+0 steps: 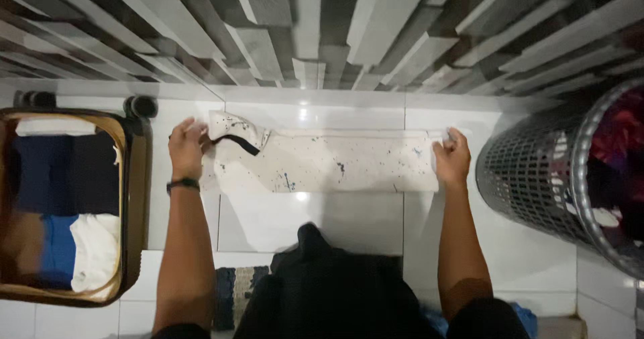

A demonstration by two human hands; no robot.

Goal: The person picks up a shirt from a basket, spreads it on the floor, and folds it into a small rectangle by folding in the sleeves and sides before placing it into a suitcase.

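A white garment with dark speckles lies folded lengthwise into a long strip on the white tiled floor. My left hand presses on its left end, beside a part with a black band. My right hand grips the right end of the strip. A dark band sits on my left wrist.
An open brown suitcase at the left holds folded dark blue, blue and white clothes. A grey mesh laundry basket with clothes stands at the right. A dark garment lies near me, with a patterned cloth beside it. A ribbed grey wall is ahead.
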